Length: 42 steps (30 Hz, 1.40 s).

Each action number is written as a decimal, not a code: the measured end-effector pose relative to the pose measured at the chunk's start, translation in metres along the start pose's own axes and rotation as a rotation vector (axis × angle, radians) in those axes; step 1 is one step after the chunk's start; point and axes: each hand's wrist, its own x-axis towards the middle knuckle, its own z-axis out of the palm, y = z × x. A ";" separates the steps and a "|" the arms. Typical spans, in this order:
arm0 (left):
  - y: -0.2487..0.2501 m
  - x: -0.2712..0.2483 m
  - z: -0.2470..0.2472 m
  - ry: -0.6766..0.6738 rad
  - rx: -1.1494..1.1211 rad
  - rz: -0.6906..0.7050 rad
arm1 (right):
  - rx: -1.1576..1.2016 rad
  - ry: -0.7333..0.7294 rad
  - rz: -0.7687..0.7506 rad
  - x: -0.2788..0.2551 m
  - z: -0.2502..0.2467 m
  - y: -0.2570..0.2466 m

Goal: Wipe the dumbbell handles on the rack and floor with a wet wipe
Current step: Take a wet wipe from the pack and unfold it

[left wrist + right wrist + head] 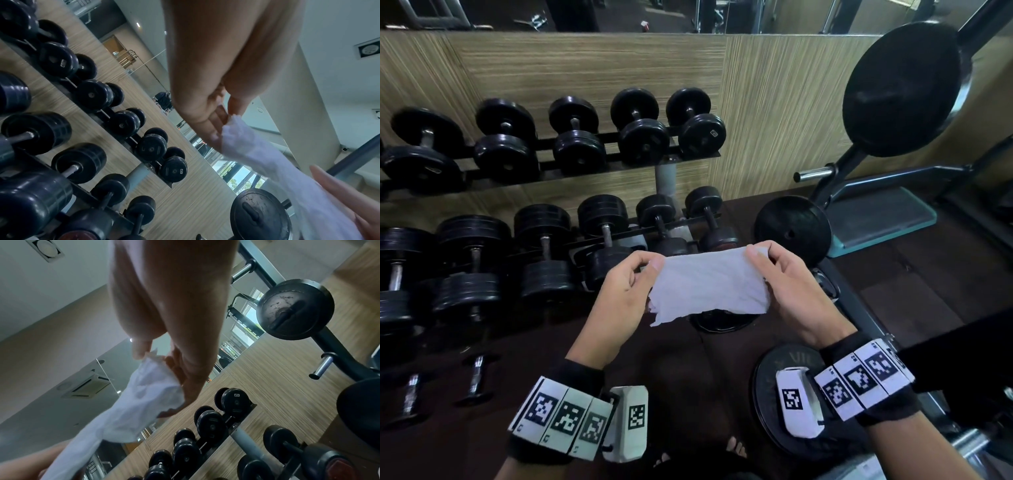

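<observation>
The left hand (619,291) and right hand (787,284) each pinch one end of a white wipe (709,284), stretched between them above the dumbbell rack (592,164).

Both forearms reach forward, wrists banded. The left hand (621,291) and right hand (787,284) face each other, thumbs and curled fingers pinching a crumpled white wet wipe (709,286) stretched between them.

wet wipe (710,285): white, crumpled, spread mid-air | dumbbells (643,128): black, racked, some probably floor
</observation>
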 end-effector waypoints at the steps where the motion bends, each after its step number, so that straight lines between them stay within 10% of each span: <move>1: 0.000 -0.001 -0.001 -0.008 -0.021 -0.015 | 0.020 -0.015 0.013 -0.001 0.000 0.000; 25: 0.004 -0.011 -0.013 -0.058 -0.306 -0.031 | 0.047 -0.088 -0.051 -0.005 -0.007 0.006; 42: -0.002 -0.008 -0.011 -0.023 0.042 0.091 | -0.141 -0.061 -0.089 -0.003 -0.018 0.009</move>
